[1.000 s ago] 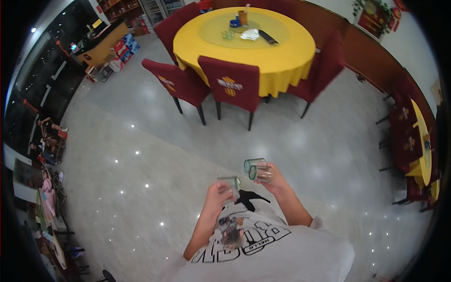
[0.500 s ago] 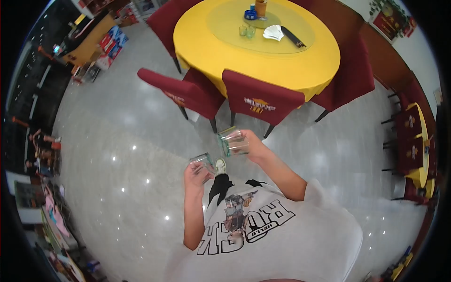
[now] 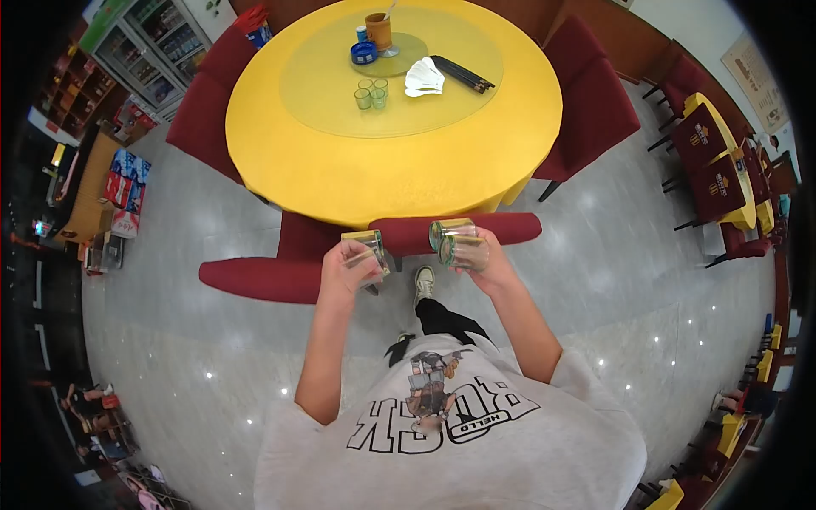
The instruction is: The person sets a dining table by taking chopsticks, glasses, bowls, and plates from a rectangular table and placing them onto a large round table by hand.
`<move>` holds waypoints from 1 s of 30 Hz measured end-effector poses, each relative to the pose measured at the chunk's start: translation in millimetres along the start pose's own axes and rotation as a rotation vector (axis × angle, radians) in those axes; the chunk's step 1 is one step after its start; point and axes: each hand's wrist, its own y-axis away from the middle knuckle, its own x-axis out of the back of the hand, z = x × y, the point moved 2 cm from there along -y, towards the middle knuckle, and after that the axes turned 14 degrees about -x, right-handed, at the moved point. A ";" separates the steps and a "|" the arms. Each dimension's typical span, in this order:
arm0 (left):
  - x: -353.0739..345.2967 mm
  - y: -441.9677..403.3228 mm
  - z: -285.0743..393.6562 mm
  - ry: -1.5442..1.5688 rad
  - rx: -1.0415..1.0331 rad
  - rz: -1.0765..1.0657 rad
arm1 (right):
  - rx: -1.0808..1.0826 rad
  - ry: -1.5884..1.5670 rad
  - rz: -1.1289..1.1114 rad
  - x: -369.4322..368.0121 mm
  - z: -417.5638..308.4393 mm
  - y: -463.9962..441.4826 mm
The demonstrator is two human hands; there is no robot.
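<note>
My left hand is closed around clear drinking glasses, which look like two, tilted with their rims to the right. In my right hand, two more greenish clear glasses are gripped together, one above the other in view. Both hands are over the backs of two dark red chairs, at the near edge of the round table with a yellow cloth. On its glass turntable stand several small glasses, beside a stack of white spoons and black chopsticks.
A blue ashtray and a brown container stand at the turntable's middle. Red chairs flank the table. A drinks fridge and a counter with stacked cartons are at the left, other tables at the right.
I have come closer to the table and turned, so it sits larger and further left in view. Both hands still hold glasses and have drawn near the chair backs.
</note>
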 end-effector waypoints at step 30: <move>103.6 -425.0 -103.7 -1.376 -0.280 -0.436 | 0.183 1.525 0.511 14.9 -73.5 -441.1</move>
